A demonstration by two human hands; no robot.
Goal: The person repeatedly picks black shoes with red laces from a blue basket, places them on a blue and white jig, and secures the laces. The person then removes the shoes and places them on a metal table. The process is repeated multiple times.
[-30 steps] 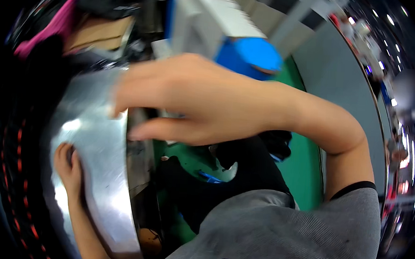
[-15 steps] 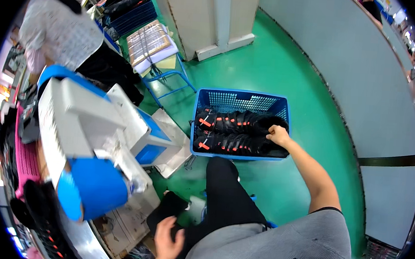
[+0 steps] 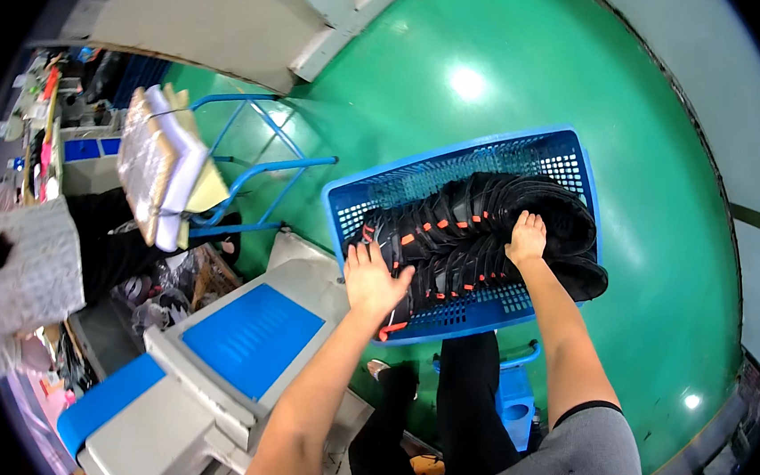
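Note:
Two rows of nested black shoe uppers (image 3: 453, 221) with orange tabs lie in a blue plastic basket (image 3: 348, 186) on the floor. The near row's right end juts over the basket's rim. My left hand (image 3: 375, 282) rests on the left end of the rows, fingers stretched and thumb apart. Toward the right end, my right hand (image 3: 527, 238) has its fingers bent over the edge of the uppers between the two rows. Its fingertips are partly hidden among them.
At left stands a white and blue machine (image 3: 251, 339). Beyond it, a blue metal stand (image 3: 265, 170) bears a tied stack of sheets (image 3: 158, 166). Another person (image 3: 34, 264) is at far left. A pale partition (image 3: 721, 95) runs along the right.
My left hand has moved up from beside my leg onto the uppers. My right hand stays at their right end. The view has turned and come closer to the basket.

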